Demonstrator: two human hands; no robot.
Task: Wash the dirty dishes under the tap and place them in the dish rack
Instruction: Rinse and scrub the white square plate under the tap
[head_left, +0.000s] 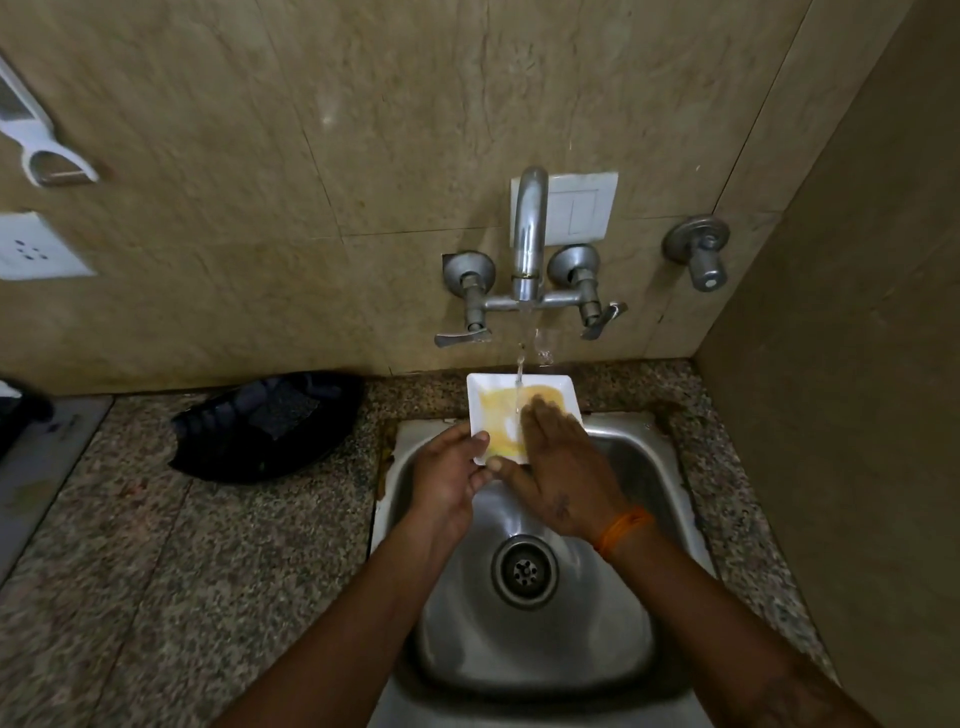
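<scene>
Square white plate (498, 410), smeared w/ yellow residue, is held above the far end of the steel sink (670, 493), tilted so its far edge sits higher, right under the tap (527, 244). Water stream runs from the spout onto the plate approx at its centre, just by the right fingertips.

Left hand (449, 480): comes in from bottom-centre, forearm angled up toward the plate. Grips the plate's near-left corner, thumb on top of the rim, fingers curled under it; underside fingers mostly hidden. Clamped on the plate.

Right hand (561, 467): forearm enters from bottom-right, crosses over the sink basin. Palm down, fingers straight & together, laid flat on the plate's right half over the yellow smear. Thumb sticks out to the left, tip near the left hand's fingers at the plate's near edge. Not curled round anything, just pressing flat. Orange band (623, 530) on the right wrist.

Drain (524, 571) sits in the basin below both wrists. Black dish rack (270, 426) lies on the granite counter (156, 571) left of the sink, well apart from the plate. Two tap levers low on the tiled wall, a separate valve (698, 249) further right, white switch plate (582, 208) behind the spout.
</scene>
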